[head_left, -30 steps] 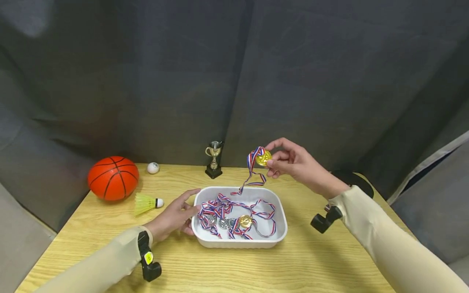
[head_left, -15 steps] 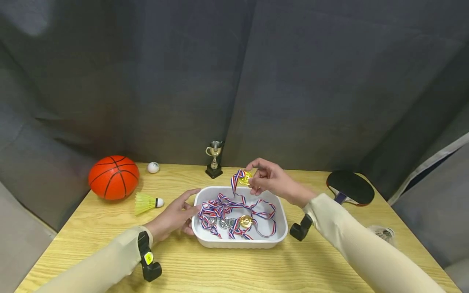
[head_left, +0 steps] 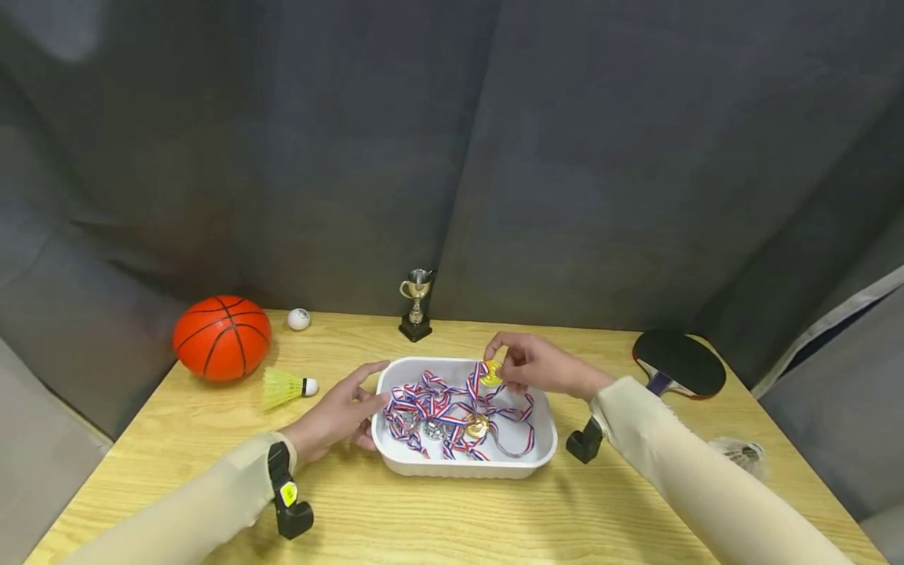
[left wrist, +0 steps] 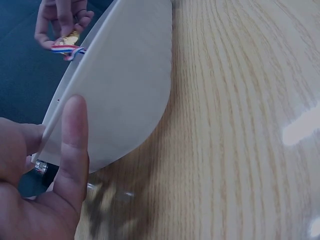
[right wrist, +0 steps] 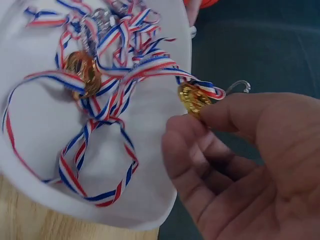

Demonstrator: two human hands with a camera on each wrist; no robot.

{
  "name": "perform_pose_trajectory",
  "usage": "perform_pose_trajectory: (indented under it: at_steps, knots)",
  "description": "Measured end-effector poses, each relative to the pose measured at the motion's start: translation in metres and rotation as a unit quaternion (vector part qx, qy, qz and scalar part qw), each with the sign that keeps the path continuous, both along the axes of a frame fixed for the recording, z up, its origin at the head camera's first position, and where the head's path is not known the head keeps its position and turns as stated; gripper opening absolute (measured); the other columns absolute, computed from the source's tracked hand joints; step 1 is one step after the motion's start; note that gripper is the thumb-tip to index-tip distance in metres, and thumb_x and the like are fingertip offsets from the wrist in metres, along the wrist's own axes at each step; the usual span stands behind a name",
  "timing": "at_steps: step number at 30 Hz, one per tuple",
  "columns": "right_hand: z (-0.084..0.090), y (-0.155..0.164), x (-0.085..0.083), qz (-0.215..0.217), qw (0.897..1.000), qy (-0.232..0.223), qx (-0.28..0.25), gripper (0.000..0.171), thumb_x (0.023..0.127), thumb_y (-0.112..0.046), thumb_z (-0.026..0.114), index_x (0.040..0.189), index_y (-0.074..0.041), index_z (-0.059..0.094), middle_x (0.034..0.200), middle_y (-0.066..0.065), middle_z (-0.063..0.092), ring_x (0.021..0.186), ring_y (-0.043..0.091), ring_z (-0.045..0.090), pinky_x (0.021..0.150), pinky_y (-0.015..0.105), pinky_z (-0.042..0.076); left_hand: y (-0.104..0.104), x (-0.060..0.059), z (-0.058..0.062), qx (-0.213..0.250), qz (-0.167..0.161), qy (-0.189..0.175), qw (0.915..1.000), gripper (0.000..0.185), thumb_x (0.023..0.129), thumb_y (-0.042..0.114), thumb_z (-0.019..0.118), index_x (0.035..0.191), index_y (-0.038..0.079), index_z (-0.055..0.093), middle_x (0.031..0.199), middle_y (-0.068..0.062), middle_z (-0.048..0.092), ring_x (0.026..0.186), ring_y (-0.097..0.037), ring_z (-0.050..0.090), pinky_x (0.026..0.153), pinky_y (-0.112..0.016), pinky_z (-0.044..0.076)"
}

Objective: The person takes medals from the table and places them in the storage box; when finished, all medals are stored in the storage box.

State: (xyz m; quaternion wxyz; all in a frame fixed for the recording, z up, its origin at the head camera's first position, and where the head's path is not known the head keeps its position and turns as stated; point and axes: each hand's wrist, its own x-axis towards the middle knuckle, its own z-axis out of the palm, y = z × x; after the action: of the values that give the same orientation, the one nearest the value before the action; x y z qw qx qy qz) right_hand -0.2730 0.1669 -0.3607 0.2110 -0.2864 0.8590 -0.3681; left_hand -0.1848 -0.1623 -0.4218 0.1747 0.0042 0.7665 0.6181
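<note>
1. I have my right hand (head_left: pixel 534 366) pinching a gold medal (head_left: pixel 490 373) between thumb and fingertips, just above the far edge of the white tray (head_left: pixel 466 468).
2. Its red, white and blue ribbon (right wrist: pixel 145 67) trails down into the tray, onto a tangle of other medals (head_left: pixel 452 413).
3. My left hand (head_left: pixel 335 412) rests against the tray's left wall, fingers straight and gripping nothing.
4. On the counter (head_left: pixel 452 518), a basketball (head_left: pixel 222 337), shuttlecock (head_left: pixel 286 387), small trophy (head_left: pixel 415 305) and paddle (head_left: pixel 678 365) stand around.
</note>
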Motion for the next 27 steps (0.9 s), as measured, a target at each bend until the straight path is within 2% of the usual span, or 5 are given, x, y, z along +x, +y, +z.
perform_pose_trajectory:
  at_steps: [5,11,16,22,27]
  knots:
    - [-0.002,-0.004,0.004,0.04,0.995,0.028,0.083,0.021,0.097,0.006,0.057,0.115,-0.004,0.062,0.073,0.011,0.063,0.062,0.014,0.055,0.055,0.023,0.049,0.0,-0.001,0.0,0.002,0.0,-0.001,1.0,0.062,0.109,0.013,0.054,0.165,0.026,0.03,0.111,-0.02,0.055,0.069,-0.02,0.065,0.059,-0.035,0.067]
    - [-0.008,-0.01,0.009,0.034,0.985,-0.008,0.167,0.009,0.101,0.001,0.062,0.106,-0.006,0.061,0.078,0.013,0.07,0.066,0.017,0.067,0.061,0.028,0.061,0.001,-0.001,0.001,0.005,-0.001,-0.004,1.0,0.063,0.109,0.013,0.054,0.165,0.026,0.03,0.111,-0.021,0.055,0.069,-0.02,0.065,0.059,-0.034,0.067]
    - [-0.011,-0.015,0.012,0.024,0.974,-0.013,0.225,0.009,0.1,0.001,0.064,0.1,-0.007,0.059,0.08,0.011,0.069,0.068,0.017,0.069,0.061,0.026,0.06,0.002,-0.001,0.001,0.002,-0.003,-0.005,1.0,0.063,0.108,0.013,0.055,0.165,0.025,0.03,0.109,-0.019,0.054,0.068,-0.019,0.064,0.058,-0.033,0.067]
    - [-0.015,-0.02,0.015,0.034,0.964,0.011,0.262,0.012,0.096,0.005,0.065,0.098,-0.005,0.058,0.083,0.011,0.068,0.066,0.016,0.069,0.057,0.023,0.058,0.003,-0.002,0.001,0.002,-0.003,-0.004,1.0,0.063,0.109,0.013,0.055,0.165,0.025,0.03,0.108,-0.019,0.054,0.068,-0.018,0.064,0.057,-0.032,0.067]
    - [-0.016,-0.026,0.016,0.018,0.962,0.002,0.274,0.01,0.098,0.003,0.064,0.098,-0.005,0.059,0.086,0.01,0.064,0.064,0.017,0.066,0.055,0.023,0.056,0.002,-0.002,0.001,0.003,-0.001,-0.002,1.0,0.062,0.109,0.012,0.054,0.165,0.025,0.029,0.107,-0.018,0.054,0.068,-0.018,0.064,0.057,-0.033,0.067]
